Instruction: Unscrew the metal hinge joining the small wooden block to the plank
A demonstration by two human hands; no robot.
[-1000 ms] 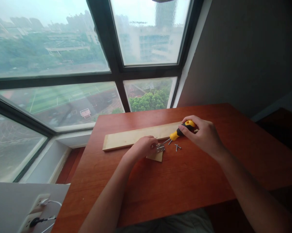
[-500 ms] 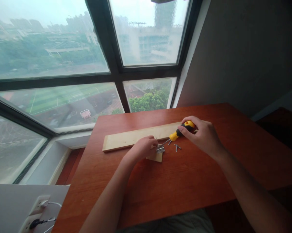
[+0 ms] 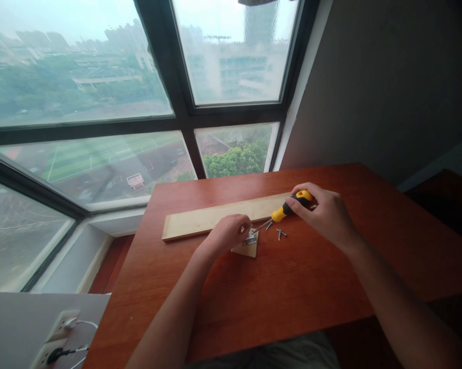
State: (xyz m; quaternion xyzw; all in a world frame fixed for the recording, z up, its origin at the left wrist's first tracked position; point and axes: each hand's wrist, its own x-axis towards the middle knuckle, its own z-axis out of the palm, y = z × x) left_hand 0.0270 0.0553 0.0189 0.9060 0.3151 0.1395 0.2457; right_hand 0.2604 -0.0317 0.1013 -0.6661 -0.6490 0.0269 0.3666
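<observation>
My right hand (image 3: 325, 212) is closed round the yellow-and-black handle of a screwdriver (image 3: 288, 206), whose metal shaft slants down left to a small metal hinge (image 3: 250, 239). The hinge lies on a small wooden block (image 3: 248, 249). My left hand (image 3: 227, 233) is curled over the block and hinge, fingers pinched at the hinge's edge. A long pale wooden plank (image 3: 211, 218) lies just behind both hands on the red-brown table (image 3: 292, 287). A few loose screws (image 3: 279, 233) rest on the table beside the block, below the screwdriver.
A large dark-framed window (image 3: 177, 113) rises behind the table's far edge, and a dark wall stands to the right. A white power strip with plugged cables (image 3: 60, 333) sits at the lower left, off the table.
The screwdriver tip and my right hand have shifted slightly; the small block has turned a little under my left hand. The plank and screws stay put.
</observation>
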